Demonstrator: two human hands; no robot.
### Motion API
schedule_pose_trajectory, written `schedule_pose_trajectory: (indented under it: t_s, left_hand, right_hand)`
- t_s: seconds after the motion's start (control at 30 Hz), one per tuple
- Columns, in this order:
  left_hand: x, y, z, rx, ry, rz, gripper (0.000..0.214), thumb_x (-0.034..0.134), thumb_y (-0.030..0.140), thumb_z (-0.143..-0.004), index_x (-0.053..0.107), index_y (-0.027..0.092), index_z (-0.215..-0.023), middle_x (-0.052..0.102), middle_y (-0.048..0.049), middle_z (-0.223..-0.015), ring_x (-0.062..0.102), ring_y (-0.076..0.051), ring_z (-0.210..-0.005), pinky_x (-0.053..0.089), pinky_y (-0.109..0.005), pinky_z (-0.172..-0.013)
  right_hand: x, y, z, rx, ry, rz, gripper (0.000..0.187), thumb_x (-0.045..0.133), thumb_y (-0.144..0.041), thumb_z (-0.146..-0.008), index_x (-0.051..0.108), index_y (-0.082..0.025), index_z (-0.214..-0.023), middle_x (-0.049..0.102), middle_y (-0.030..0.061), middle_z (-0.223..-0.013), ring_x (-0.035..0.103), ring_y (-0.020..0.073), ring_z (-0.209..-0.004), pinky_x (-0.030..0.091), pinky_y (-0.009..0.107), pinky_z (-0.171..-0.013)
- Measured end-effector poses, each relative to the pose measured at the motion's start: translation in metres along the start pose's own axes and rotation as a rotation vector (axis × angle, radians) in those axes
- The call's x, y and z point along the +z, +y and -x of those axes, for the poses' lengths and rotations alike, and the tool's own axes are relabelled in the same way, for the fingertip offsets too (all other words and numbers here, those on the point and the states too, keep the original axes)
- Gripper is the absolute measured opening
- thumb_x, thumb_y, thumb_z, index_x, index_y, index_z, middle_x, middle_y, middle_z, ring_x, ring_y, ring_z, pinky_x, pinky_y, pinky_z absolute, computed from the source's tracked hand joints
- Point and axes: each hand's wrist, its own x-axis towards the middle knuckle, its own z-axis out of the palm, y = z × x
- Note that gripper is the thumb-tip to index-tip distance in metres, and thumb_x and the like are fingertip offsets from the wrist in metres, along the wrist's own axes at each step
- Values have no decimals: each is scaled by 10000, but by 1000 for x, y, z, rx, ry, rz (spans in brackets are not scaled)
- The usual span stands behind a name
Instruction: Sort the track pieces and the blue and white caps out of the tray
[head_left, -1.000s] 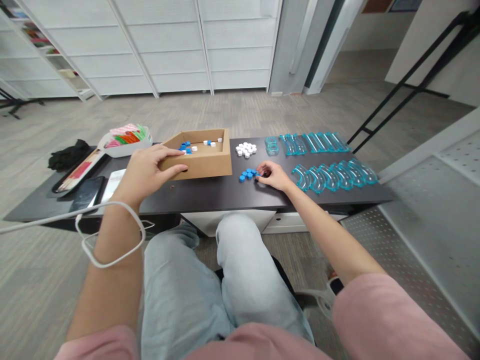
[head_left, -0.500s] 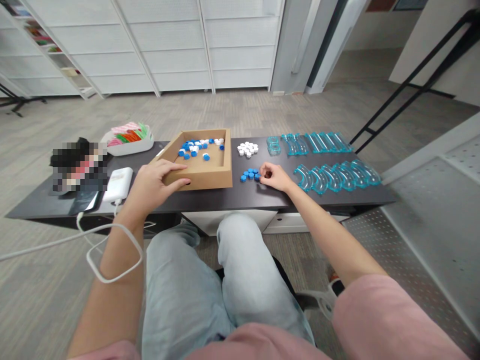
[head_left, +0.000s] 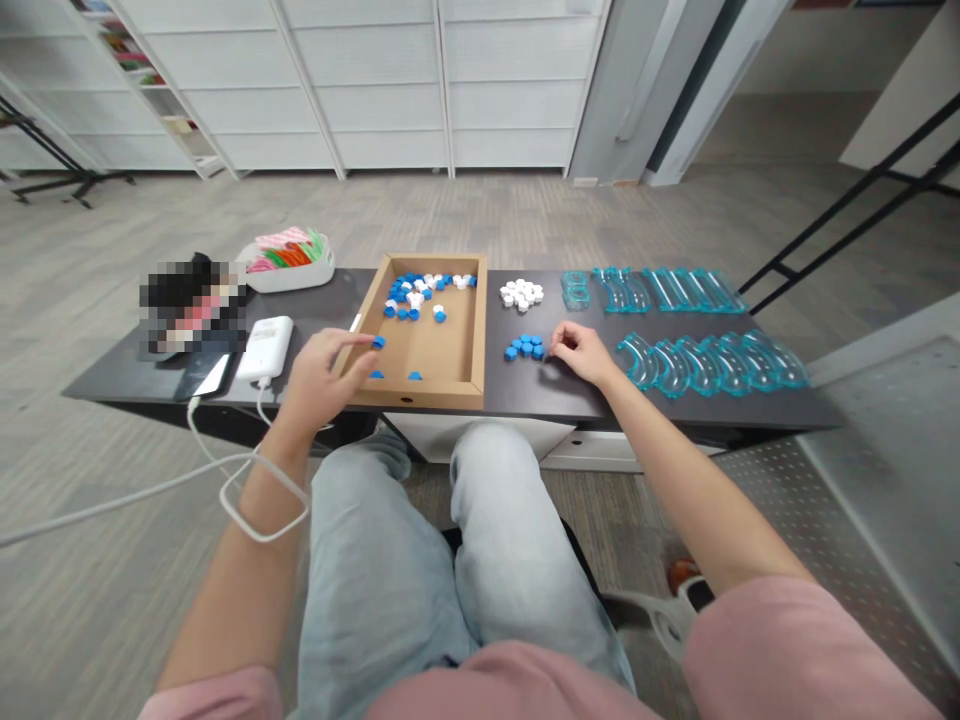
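Observation:
A shallow brown cardboard tray [head_left: 471, 320] lies flat on the dark table [head_left: 322, 310] and holds several blue and white hexagonal pieces [head_left: 420, 292]. My left hand [head_left: 324, 372] reaches over the tray's near left corner, fingers stretched toward a blue piece [head_left: 379, 342] inside. Right of the tray sit a small cluster of blue pieces [head_left: 525, 347] and a cluster of white pieces [head_left: 522, 293]. My right hand [head_left: 582, 351] rests on the table just right of the blue cluster, fingers curled with the tips by the pieces.
Two rows of clear turquoise curved track pieces [head_left: 705, 358] fill the table's right part. At the left lie a white power bank [head_left: 265, 347] with a cable, a phone [head_left: 206, 378] and a white bowl of coloured sticks [head_left: 289, 258]. My knees are under the table's front edge.
The tray went from tilted up at its near side to lying flat, and its pieces spread toward the far end. My left hand let go of the tray's corner and now reaches inside.

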Motion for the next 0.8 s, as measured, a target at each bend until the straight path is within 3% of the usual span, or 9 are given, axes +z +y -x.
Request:
schedule_pose_trajectory:
  t_s: [0.07,0.13,0.2,0.33,0.4,0.47,0.63,0.7,0.8]
  left_hand:
    - [-7,-18,-13,-98,204,19,433,667,593,-1099,802,204,-1235,808,-134,-1334,718,-315,-1314,539,-489,-1213]
    - [-11,-39,-27,-232,302,40,413,641,539,-1103,766,177,-1259,792,-123,-1306,709,-271,-1231,556,-433,-1120]
    - [-9,-59,-37,-310,288,27,349,646,486,-1063,749,187,-1212,790,-102,-1198,710,-249,-1134,561,-400,-1067]
    - [7,-89,-43,-303,96,-68,255,606,390,-1027,745,206,-1134,799,-120,-1169,716,-265,-1105,571,-409,-1103]
    - [15,-97,-41,-279,30,-165,250,578,360,-1040,757,205,-1122,800,-141,-1191,719,-287,-1110,583,-433,-1109]
    - [21,-102,-40,-254,-3,-254,249,557,328,-1057,773,211,-1105,795,-156,-1206,718,-314,-1157,586,-455,-1130]
    - [26,-105,-37,-212,-4,-401,314,495,258,-1108,802,226,-1166,778,-178,-1313,682,-360,-1336,563,-474,-1192]
    - [27,-104,-36,-200,-2,-472,339,476,253,-1135,805,220,-1208,771,-185,-1339,679,-365,-1344,564,-470,-1177]
    - [29,-103,-36,-189,-6,-525,320,495,251,-1152,808,226,-1212,770,-177,-1318,676,-361,-1332,560,-452,-1159]
  right_hand:
    - [0,2,0,7,5,4,254,752,-496,-780,611,-284,-786,694,-6,-732,583,207,-686,463,367,-717]
    - [-1,3,2,8,21,18,305,776,-540,-803,608,-285,-796,683,-3,-738,581,209,-684,464,373,-715]
    - [-2,-1,3,-12,69,39,346,788,-585,-830,613,-287,-809,663,-1,-738,561,208,-676,459,378,-700]
    - [8,-36,-5,-163,138,81,334,772,-583,-948,631,-288,-874,670,6,-776,560,211,-699,481,374,-700]
    - [28,-67,-20,-295,3,102,247,760,-507,-1020,685,-278,-964,718,18,-859,613,217,-758,522,366,-751]
    - [58,-98,-41,-420,-246,142,167,787,-408,-1033,739,-263,-1100,773,39,-1004,676,220,-842,557,357,-818]
    - [141,-148,-84,-417,-804,453,603,916,-180,-868,731,-222,-1440,788,94,-1342,779,266,-1091,610,353,-947]
    - [165,-154,-90,-387,-923,563,681,900,-125,-855,717,-203,-1506,777,126,-1415,791,302,-1201,624,363,-996]
    - [191,-155,-92,-419,-979,587,676,813,-62,-904,695,-185,-1558,730,160,-1540,784,304,-1297,626,372,-1081]
